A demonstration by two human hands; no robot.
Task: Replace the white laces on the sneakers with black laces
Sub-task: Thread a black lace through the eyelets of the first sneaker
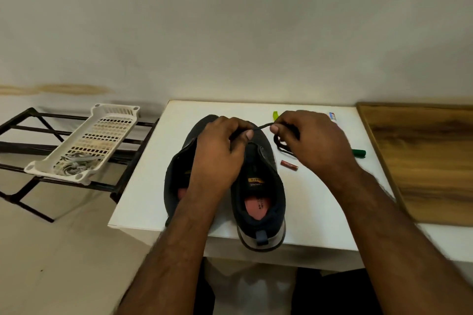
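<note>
two dark sneakers sit side by side on a small white table [143, 202], toes toward twelve o'clock and heels at six. the right sneaker [258, 199] shows its pink insole and a yellow tongue label; its heel overhangs the table's near edge. the left sneaker [179, 179] is partly hidden under the left forearm.

the left hand [220, 151] hovers over the toe end of the sneakers, fingers curled, thumb and forefinger pinching a black lace [263, 126]. the right hand [312, 140], at two o'clock from the right sneaker, pinches the same lace between thumb and fingertips; a short taut run of it spans the gap between the two hands. more black lace loops on the table under the right hand.

at three o'clock from the right sneaker's toe lies a small red battery [289, 165], and beyond the right hand a green marker [359, 153].

off the table at nine o'clock, a white slotted plastic tray [102, 133] rests on a black metal rack [30, 135], with pale laces [74, 165] heaped in its near end.
</note>
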